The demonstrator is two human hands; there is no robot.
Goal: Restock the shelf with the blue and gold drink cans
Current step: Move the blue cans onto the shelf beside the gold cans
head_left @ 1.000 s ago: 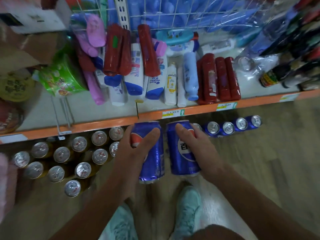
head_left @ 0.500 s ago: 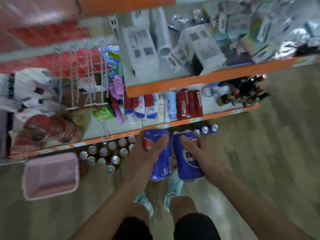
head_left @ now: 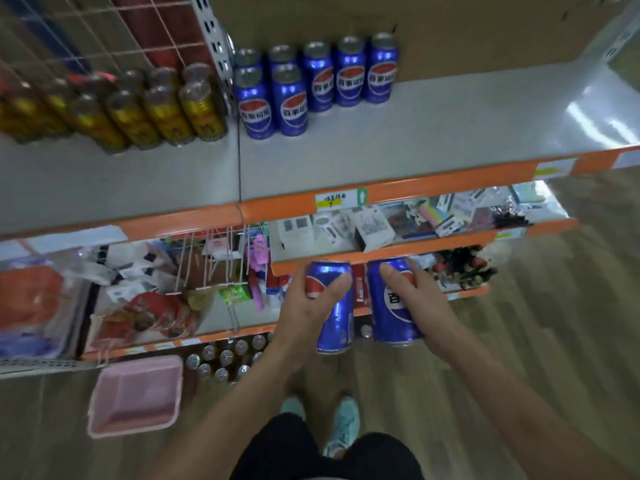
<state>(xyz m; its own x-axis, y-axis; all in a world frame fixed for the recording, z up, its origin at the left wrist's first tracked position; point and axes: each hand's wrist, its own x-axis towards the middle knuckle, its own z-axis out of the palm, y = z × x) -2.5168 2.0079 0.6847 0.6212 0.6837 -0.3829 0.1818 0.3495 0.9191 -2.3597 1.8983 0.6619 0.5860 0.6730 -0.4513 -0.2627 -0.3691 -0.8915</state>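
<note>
- Since a second ago the person has straightened up. The view has climbed from the floor cans (head_left: pixel 225 362) to the grey shelf (head_left: pixel 433 143), which is now in plain sight above both hands.
- The left hand (head_left: pixel 310 306) is wrapped round a blue can (head_left: pixel 337 327) and the right hand (head_left: pixel 417 299) round a second can (head_left: pixel 391 313). They are held side by side below the shelf's orange lip, not yet on the shelf.
- I judge both are bound for the bare space in front of the blue row (head_left: pixel 318 84) at the shelf's back. The gold cans (head_left: pixel 166 105) stand left of that row.
- Below the shelf is a wooden floor (head_left: pixel 554 341) with a pink basket (head_left: pixel 135 396) on it.
</note>
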